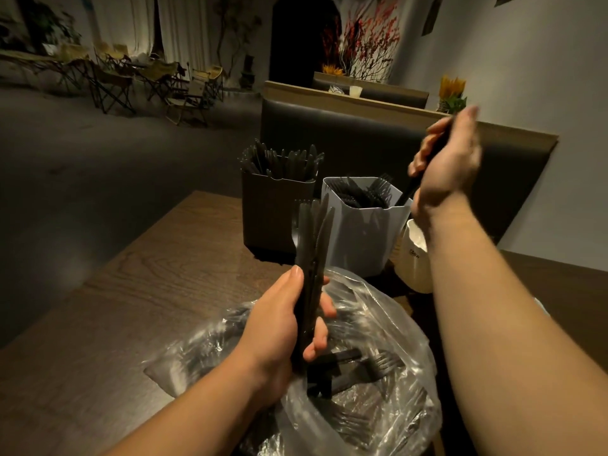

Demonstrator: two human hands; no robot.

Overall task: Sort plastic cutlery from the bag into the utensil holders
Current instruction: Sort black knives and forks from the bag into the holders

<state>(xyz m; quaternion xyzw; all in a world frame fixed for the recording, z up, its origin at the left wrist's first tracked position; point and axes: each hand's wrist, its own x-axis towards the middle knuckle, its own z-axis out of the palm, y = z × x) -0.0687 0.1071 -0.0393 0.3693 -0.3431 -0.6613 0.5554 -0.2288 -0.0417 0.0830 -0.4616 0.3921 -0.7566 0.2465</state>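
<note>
Bundle of black knives [312, 245], upright, clasped in the curled fingers of the left hand [283, 324] over the clear bag [378, 406] at the table's [148, 291] near edge. Right hand [450, 166], fingers curled round one black utensil [409, 189], above the white holder [365, 238]. Dark holder [269, 212] just beside it, toward the far edge.

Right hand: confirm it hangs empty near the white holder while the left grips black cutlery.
Not empty. In the head view the right hand grips a black utensil near the white holder; the left hand does grip black cutlery.
</note>
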